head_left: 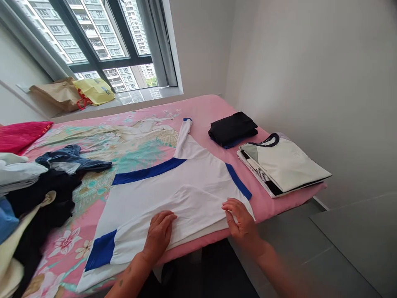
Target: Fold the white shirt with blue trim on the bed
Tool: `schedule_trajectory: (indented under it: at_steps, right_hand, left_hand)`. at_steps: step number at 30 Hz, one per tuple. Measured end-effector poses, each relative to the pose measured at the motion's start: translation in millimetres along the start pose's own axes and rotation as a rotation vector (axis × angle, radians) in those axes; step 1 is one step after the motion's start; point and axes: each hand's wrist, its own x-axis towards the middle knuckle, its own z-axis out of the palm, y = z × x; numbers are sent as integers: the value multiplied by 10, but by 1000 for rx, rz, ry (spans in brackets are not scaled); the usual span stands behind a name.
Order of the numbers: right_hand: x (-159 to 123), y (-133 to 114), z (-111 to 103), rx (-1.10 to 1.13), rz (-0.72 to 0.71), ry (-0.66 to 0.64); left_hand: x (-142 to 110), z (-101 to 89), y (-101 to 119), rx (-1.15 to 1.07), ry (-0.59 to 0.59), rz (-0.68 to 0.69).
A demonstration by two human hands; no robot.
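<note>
White cotton-like top [198,207] with blue bands lies spread across the lower centre; my left hand [159,231] rests on it, fingers loosely curled, while my right hand [240,219], half open, touches its edge near folded shirts [288,163] at right.

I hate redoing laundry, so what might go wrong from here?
The white fabric top with blue bands is rumpled between the left hand and right hand, so creases could set. The folded stack topped by a cream fabric shirt sits near the edge of the pink-covered bed; a bump might knock it down.
</note>
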Motion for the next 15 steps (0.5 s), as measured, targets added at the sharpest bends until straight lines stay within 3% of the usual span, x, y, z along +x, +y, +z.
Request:
schedule_trajectory:
  at_steps: [4, 7, 11, 15]
  right_hand:
    - [131, -471, 576, 45, -150, -266]
    - [206, -604, 1003, -14, -272, -433]
    - [236, -353, 1328, -321, -193, -545]
    - [223, -108, 1343, -518, -94, -520]
  left_hand:
    - [-444, -220, -109, 167, -94, 25]
    - [-619, -358, -237, 354, -210, -57]
    - [-961, -560, -473, 472, -287, -324]
    - [-1225, -757, -578, 474, -265, -484]
